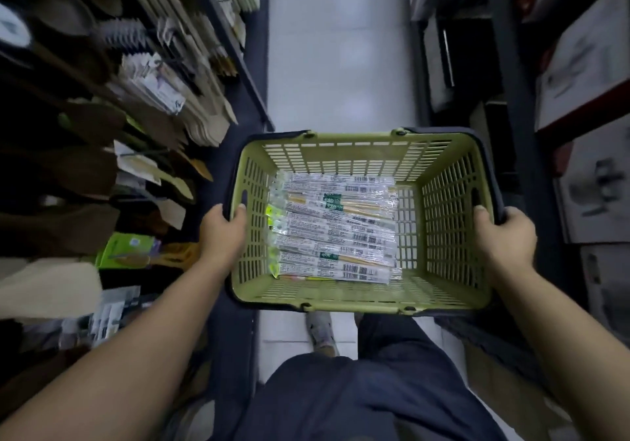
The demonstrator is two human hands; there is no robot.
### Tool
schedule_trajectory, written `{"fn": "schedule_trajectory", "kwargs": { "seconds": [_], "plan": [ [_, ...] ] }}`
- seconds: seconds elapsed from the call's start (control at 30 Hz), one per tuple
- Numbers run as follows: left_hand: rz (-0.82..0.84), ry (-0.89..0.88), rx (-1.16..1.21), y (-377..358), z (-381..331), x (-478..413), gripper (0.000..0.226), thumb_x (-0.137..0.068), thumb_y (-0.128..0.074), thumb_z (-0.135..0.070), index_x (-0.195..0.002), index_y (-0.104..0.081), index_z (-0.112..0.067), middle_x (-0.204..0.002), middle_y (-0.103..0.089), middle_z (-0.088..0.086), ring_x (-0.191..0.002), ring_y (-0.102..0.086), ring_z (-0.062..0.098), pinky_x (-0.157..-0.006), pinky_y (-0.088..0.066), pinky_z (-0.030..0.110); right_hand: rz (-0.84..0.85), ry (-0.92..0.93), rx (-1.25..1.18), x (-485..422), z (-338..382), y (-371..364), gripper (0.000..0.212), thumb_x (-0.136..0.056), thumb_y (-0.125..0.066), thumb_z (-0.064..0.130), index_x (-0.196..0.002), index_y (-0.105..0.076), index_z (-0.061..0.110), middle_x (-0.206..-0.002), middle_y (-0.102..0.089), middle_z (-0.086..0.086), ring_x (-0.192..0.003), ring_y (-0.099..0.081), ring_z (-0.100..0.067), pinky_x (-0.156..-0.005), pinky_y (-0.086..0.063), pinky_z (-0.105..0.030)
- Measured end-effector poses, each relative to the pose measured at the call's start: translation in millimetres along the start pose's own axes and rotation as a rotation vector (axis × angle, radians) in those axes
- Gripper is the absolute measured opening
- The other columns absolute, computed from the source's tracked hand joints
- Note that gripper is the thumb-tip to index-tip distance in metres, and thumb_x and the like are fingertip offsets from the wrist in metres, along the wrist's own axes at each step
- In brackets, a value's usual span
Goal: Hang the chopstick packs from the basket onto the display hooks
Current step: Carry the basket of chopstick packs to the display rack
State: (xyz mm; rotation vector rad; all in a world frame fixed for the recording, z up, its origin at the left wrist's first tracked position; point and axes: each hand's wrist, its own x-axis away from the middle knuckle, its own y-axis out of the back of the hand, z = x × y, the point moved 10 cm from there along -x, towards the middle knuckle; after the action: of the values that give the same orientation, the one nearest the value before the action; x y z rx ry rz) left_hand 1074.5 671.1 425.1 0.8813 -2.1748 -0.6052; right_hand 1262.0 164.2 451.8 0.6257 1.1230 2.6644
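Basket (341,151) between boxes (586,66) and seemingly wooden utensils (163,181)

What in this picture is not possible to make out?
Display hooks: head view, hidden behind blurred hanging wooden utensils.
Print on chopstick packs: head view, too small.
Lower packs: head view, covered by upper ones.
Fingers of left hand and right hand: head view, behind basket rim.

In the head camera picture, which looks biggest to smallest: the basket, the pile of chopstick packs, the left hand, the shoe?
1. basket
2. pile of chopstick packs
3. left hand and shoe: unranked. They look close in size, the hand is nearer the camera, and the basket hides part of the shoe.
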Motion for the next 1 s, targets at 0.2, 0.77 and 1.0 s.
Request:
{"fn": "schedule_trajectory", "kwargs": {
  "seconds": [0.2, 0.77, 1.0],
  "plan": [
    [-0.006, 0.019, 0.008, -35, -96, -106, 0.035, -0.098, -0.056, -0.043, -0.084, -0.059, -0.010, -0.082, -0.066, 0.018, -0.081, -0.067, 0.045, -0.073, -0.058, 0.054, 0.005, -0.004, 0.008, -116, 85, -35, 0.031, -0.094, -0.058, 0.042, -0.086, -0.061, 0.012, -0.074, -0.063, -0.007, -0.064, -0.060, -0.024, -0.054, -0.040, -0.029],
    [-0.062, 0.025, -0.007, -82, -367, -404, 0.030, -0.100, -0.057, -0.034, -0.089, -0.063, -0.007, -0.086, -0.070, 0.018, -0.083, -0.068, 0.042, -0.076, -0.058, 0.048, -0.004, 0.026, 0.086, -410, 375, -134, 0.037, -0.095, -0.056, 0.042, -0.098, -0.063, 0.006, -0.085, -0.066, -0.010, -0.080, -0.063, -0.035, -0.067, -0.046, -0.036],
    [-0.061, 0.067, -0.003, -90, -461, -532, 0.029, -0.100, -0.056, -0.035, -0.100, -0.067, -0.008, -0.090, -0.071, 0.015, -0.082, -0.068, 0.037, -0.076, -0.057, 0.045, 0.003, 0.034, 0.051, -509, 496, -184, 0.044, -0.097, -0.056, 0.039, -0.119, -0.063, 0.002, -0.105, -0.069, -0.018, -0.098, -0.065, -0.039, -0.078, -0.051, -0.039]
  ]
}}
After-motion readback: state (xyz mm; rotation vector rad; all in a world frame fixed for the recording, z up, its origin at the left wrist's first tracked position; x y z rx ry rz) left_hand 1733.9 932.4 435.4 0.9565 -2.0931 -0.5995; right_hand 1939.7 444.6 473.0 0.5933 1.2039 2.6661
